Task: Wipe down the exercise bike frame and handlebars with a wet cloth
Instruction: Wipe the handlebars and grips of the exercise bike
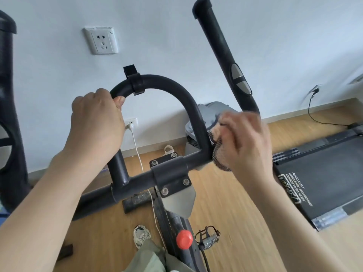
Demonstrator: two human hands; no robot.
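The exercise bike's black handlebars (pixel 169 85) fill the middle: a curved loop, a crossbar and a long right grip (pixel 222 48) rising up. My left hand (pixel 96 122) grips the left side of the loop. My right hand (pixel 243 138) holds a bunched brownish cloth (pixel 219 152) against the crossbar, just right of where the loop joins it. This hand is motion-blurred. Below, the bike frame (pixel 176 220) carries a red knob (pixel 184 239) and a pedal (pixel 209 237).
A treadmill (pixel 322 173) lies on the wood floor at right. A white charger cable (pixel 139 154) hangs from a wall socket behind the bike. A black machine part (pixel 9 114) stands at far left. A shoe (pixel 141 235) rests on the floor below.
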